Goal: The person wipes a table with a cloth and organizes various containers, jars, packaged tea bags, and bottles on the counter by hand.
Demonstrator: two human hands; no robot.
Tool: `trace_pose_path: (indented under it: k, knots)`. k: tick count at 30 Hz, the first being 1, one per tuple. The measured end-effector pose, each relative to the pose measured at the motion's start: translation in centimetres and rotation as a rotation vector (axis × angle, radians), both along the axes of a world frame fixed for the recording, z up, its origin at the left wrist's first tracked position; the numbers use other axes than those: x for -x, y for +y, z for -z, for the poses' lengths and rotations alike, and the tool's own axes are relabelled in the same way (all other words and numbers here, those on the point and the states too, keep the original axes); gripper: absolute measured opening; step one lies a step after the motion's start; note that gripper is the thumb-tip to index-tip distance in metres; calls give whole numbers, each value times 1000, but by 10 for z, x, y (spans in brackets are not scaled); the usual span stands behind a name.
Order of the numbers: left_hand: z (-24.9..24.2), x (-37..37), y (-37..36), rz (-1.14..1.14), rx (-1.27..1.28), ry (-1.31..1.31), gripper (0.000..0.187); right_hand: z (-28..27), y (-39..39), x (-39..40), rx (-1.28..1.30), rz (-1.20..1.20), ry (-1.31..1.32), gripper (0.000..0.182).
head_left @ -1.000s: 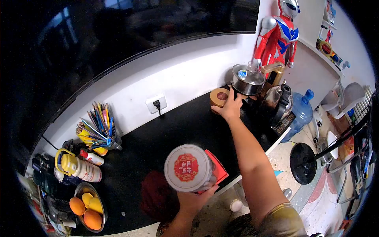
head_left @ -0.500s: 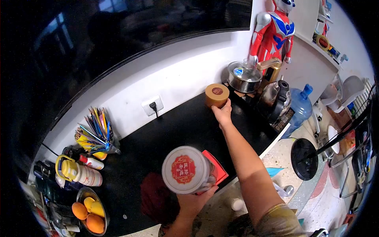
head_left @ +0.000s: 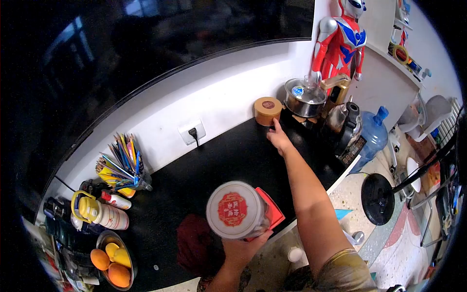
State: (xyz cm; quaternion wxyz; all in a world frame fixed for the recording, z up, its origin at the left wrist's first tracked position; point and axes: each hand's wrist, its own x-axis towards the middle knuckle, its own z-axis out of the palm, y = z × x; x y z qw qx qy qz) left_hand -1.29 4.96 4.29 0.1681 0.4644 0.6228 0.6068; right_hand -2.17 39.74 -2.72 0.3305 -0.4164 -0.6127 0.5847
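My left hand [head_left: 243, 250] grips a clear plastic jar [head_left: 234, 210] with a whitish lid and a red printed label, held above the front edge of the black tabletop. A red box [head_left: 272, 214] shows at the jar's right side; whether the hand touches it too is hidden. At the back by the wall stands a round brown canister [head_left: 268, 111] with a golden-tan lid. My right hand [head_left: 278, 138] reaches toward it, its index finger stretched out at the canister's front side and the thumb apart. Nothing is held in that hand.
A glass-lidded pot [head_left: 305, 100], a kettle [head_left: 343, 126] and a blue water jug [head_left: 374, 129] are at the right. Along the left stand pencils [head_left: 121, 163], a yellow-topped bottle [head_left: 99, 211] and a fruit bowl [head_left: 134, 270]. Dark red cloth [head_left: 194, 246] lies beside the jar.
My right hand has let go of the brown canister and drawn back slightly, with the canister standing near the wall beside the pot. The jar stays in my left hand.
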Motion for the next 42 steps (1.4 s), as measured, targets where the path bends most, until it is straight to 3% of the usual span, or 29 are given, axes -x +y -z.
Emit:
trace_pose_path:
  k: [2, 5, 8, 12, 15, 17, 21, 22, 29, 36, 42]
  knots:
    - [-5, -3, 3, -59, -35, -133, 51, 2, -5, 1, -68, 5, -44, 69]
    - [-13, -5, 3, -95, -14, -167, 52, -5, -21, -5, -143, -4, -171, 65]
    - [-13, -4, 5, -46, -86, -338, 55, -41, -61, -32, 148, -284, 62, 52]
    - [-10, 3, 5, -80, -40, -191, 63, -95, -121, -81, 138, -757, 178, 49]
    - [1, 7, 7, -80, -115, -157, 74, -119, -153, -111, 24, -1080, 186, 73]
    - [3, 5, 4, -82, -104, -244, 85, -137, -172, -121, -99, -1123, 62, 88]
    - [2, 4, 4, -40, -153, -281, 88, -147, -191, -125, -398, -991, -80, 93]
    - [2, 5, 4, -22, -144, -264, 89, -150, -193, -124, -324, -981, -77, 92]
    - [-5, 6, 2, 78, -118, -192, 98, -154, -185, -122, -662, -1084, -237, 90]
    - [-2, 11, 5, 131, -36, -168, 101, -150, -198, -128, -659, -934, -192, 82]
    - [-8, 12, 7, 57, -69, -30, 100, -138, -209, -133, -361, -762, -86, 79]
